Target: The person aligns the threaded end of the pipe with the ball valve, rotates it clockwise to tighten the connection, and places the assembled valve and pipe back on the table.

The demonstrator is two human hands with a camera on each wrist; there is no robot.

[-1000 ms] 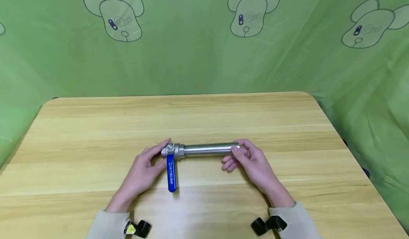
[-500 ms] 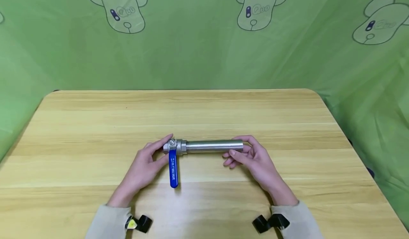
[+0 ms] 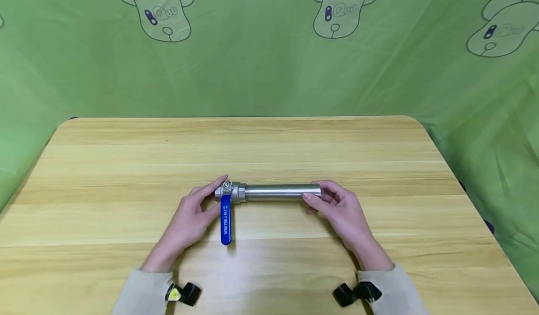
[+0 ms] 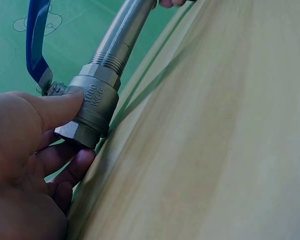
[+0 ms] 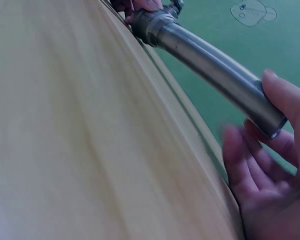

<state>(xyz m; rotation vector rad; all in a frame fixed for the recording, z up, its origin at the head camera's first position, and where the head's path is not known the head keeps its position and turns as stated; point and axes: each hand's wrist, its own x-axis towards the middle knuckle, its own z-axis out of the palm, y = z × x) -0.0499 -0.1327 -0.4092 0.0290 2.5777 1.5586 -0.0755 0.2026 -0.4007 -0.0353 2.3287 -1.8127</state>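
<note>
A metal ball valve with a blue lever handle is joined to a straight steel pipe. My left hand grips the valve body at its left end, thumb on the near side and fingers behind and beneath. In the left wrist view some thread shows where the pipe enters the valve. At the pipe's free right end, my right hand pinches it between thumb and a finger. The other right fingers stay off the pipe. Valve and pipe lie level, held just above the tabletop.
The wood-grain table has rounded far corners. Behind and beside it hangs a green curtain with outlined mouse-like heads. A black camera mount sits at the left wrist, and another camera mount at the right.
The right fingers, earlier spread below the pipe, have drawn in around its end, and the thumb has shifted up along it. The left hand keeps its hold. The head view has tilted slightly.
</note>
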